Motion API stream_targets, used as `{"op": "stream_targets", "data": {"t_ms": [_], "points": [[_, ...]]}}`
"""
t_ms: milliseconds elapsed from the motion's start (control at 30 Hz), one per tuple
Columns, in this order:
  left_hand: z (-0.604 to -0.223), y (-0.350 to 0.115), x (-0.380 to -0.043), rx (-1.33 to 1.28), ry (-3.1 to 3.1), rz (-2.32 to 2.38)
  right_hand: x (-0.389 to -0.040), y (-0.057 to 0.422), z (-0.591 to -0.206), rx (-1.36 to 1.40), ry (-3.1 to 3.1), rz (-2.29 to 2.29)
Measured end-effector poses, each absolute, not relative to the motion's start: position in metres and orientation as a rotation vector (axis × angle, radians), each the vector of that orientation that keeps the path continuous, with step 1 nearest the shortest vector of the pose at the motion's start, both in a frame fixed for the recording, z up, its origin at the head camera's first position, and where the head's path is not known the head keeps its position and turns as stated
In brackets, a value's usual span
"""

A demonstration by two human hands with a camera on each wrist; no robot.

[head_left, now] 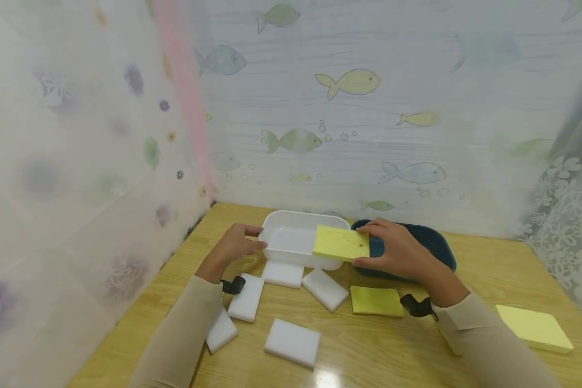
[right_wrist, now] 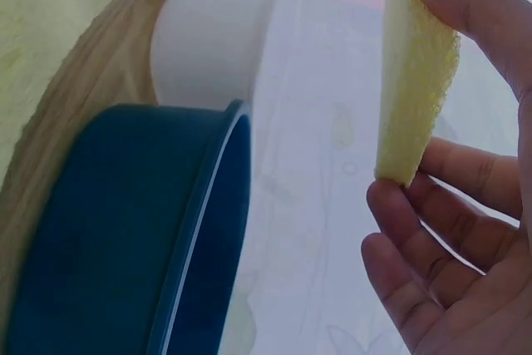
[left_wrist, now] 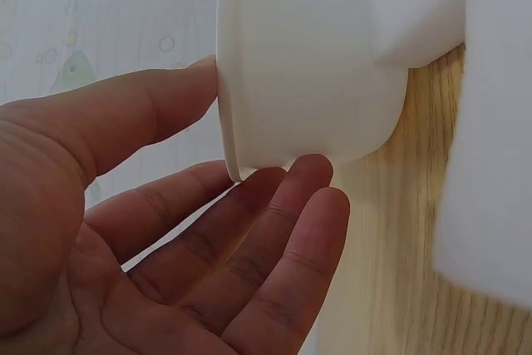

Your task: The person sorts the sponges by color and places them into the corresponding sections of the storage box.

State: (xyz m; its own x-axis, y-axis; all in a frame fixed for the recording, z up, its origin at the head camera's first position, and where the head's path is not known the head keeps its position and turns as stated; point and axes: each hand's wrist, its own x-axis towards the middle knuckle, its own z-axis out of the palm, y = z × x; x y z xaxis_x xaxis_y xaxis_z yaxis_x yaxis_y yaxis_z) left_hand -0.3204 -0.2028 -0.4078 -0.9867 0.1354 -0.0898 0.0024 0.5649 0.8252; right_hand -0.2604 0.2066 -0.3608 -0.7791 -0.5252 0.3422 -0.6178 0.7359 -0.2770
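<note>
A white plastic tub (head_left: 291, 251) stands at the back of the table. My left hand (head_left: 235, 245) holds its left end, the thumb and fingertips touching the rim and outer wall (left_wrist: 316, 106). My right hand (head_left: 393, 248) grips a yellow sponge (head_left: 340, 243) by its right end, between thumb and fingers. The sponge is raised over the right part of the white tub, covering some of its inside. In the right wrist view the sponge (right_wrist: 416, 81) stands edge-on. Just right of the white tub is a dark blue tub (head_left: 436, 245), partly hidden by my right hand.
Several white sponges (head_left: 292, 343) lie in front of the white tub. Yellow sponges lie on the right: one (head_left: 376, 301) before the blue tub, one (head_left: 448, 339) partly behind my wrist, another (head_left: 533, 327) farther right. Patterned curtains (head_left: 349, 134) hang behind the wooden table (head_left: 359, 358).
</note>
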Motion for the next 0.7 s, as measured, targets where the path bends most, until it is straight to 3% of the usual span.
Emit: {"op": "stream_targets", "data": {"t_ms": [700], "points": [[-0.41,-0.203,-0.321,0.13,2.648,1.415,-0.298,0.171,-0.362,0.888,-2.79,0.568]]}}
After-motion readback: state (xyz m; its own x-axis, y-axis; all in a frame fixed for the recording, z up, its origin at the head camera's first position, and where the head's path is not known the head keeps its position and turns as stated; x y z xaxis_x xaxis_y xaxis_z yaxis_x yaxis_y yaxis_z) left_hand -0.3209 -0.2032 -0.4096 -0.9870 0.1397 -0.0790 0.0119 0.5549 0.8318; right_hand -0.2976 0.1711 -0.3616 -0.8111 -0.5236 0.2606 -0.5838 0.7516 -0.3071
